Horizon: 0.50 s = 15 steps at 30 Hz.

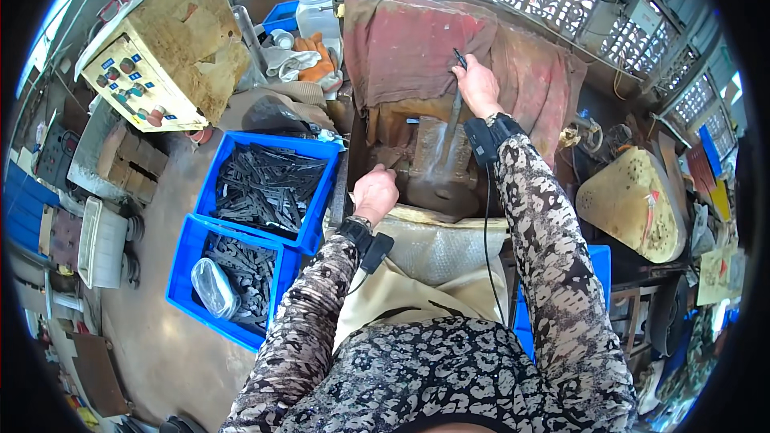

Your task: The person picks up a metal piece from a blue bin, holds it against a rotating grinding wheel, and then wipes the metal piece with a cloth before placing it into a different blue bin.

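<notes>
Rusty press block (437,164) at centre of the desk, its lever (451,116) rising from it and clasped in the closed grip of the right hand (479,84). Left hand (374,192) curled shut at the block's near-left edge, contents hidden. Left of the block, two blue crates (269,184) of dark metal strips; behind it, draped red cloth (417,44).

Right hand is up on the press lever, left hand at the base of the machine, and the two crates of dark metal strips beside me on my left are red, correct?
Not quite: the two crates holding dark metal strips are blue, not red, as the head view shows. The rest holds: the right hand grips the lever and the left hand is at the machine's base.
</notes>
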Motion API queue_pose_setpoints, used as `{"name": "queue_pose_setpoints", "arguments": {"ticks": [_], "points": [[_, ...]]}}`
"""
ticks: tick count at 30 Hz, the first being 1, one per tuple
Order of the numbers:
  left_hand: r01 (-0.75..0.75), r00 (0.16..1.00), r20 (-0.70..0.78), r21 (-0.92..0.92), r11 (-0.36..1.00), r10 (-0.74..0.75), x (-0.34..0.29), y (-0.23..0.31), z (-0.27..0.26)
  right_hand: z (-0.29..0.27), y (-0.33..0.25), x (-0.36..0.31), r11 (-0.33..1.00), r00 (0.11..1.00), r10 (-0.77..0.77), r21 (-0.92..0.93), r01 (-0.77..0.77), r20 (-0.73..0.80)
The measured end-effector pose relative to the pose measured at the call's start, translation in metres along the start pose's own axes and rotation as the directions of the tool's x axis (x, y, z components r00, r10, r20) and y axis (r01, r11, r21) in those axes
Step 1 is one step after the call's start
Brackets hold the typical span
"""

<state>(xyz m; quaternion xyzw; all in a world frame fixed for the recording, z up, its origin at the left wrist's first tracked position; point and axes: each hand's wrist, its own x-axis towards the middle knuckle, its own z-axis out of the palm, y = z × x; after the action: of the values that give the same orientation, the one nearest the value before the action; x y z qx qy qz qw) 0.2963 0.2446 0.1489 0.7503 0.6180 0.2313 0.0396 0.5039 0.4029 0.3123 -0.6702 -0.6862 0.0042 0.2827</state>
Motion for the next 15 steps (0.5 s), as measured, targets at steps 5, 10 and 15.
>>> {"name": "queue_pose_setpoints", "arguments": {"ticks": [5, 10, 15], "points": [[-0.116, 0.993, 0.019, 0.039, 0.992, 0.115, -0.001, -0.008, -0.008, 0.015, 0.007, 0.001, 0.99, 0.993, -0.108, 0.08, 0.112, -0.049], [-0.219, 0.96, 0.22, 0.19, 0.957, 0.176, 0.017, -0.008, 0.015, 0.02, -0.002, -0.001, 0.997, 0.993, 0.071, 0.023, -0.069, -0.096], [-0.117, 0.921, 0.37, -0.031, 0.993, 0.12, 0.017, -0.057, 0.03, 0.015, -0.014, -0.002, 0.968, 0.965, 0.232, 0.128, -0.216, -0.125]]}}
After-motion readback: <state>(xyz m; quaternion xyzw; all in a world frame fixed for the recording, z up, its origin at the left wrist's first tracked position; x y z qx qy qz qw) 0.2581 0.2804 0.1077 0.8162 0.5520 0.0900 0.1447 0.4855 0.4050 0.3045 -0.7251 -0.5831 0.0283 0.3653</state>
